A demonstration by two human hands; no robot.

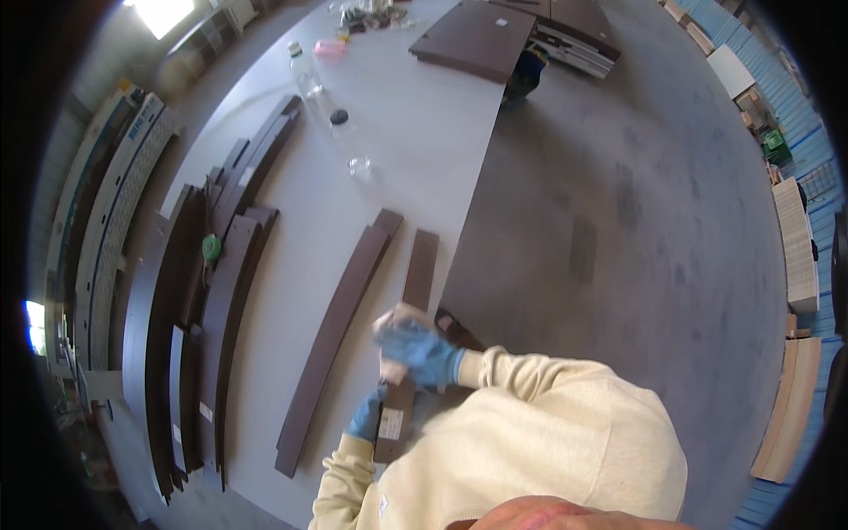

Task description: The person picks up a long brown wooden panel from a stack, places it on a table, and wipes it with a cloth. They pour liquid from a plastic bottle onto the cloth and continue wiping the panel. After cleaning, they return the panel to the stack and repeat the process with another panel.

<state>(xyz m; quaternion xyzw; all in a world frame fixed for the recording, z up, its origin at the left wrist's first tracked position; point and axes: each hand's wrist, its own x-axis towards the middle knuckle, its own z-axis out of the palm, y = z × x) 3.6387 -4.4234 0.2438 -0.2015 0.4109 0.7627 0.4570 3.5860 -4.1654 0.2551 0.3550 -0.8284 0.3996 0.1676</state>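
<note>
A narrow dark-brown board (421,269) lies lengthwise in front of me at the table's right edge, with a white label near its near end. My left hand (364,418), in a blue glove, grips the board's left edge beside that label; its fingers are partly hidden. Over the middle of the board, my blue-gloved right hand (420,355) presses a pale, crumpled cloth (402,314) onto the surface, with the fingers closed over it. To the left of this board rests a longer pair of brown boards (336,340), side by side and touching.
The light-grey table (424,132) carries stacked brown boards (234,327) at left, with a green tape measure (211,248) among them. Two clear bottles (305,72) (352,146) stand farther away. Brown panels (473,40) lie at the far end. Grey floor (609,265) extends right.
</note>
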